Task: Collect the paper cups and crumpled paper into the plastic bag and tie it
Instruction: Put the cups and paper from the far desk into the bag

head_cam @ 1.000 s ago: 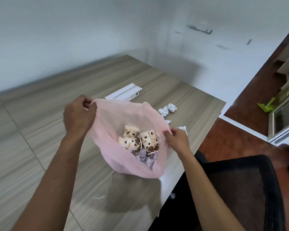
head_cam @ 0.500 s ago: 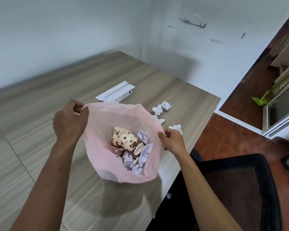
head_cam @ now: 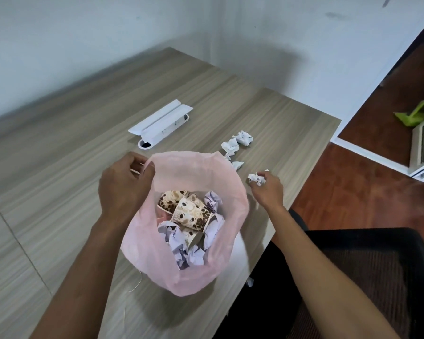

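Okay, my left grip [head_cam: 126, 184] pinches the pink plastic bag [head_cam: 157, 260] rim (cups [head_cam: 190, 212] inside), right grip [head_cam: 267, 187] closing fingers on a crumpled paper [head_cam: 255, 178] on the counter [head_cam: 71, 148].

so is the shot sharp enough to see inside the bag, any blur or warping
Head view: the patterned paper cups and crumpled white paper inside the translucent pink plastic bag read clearly; the wood-grain table edges bow from wide-angle distortion; soft light casts faint shadows under the bag; the green object at far right is blurred.
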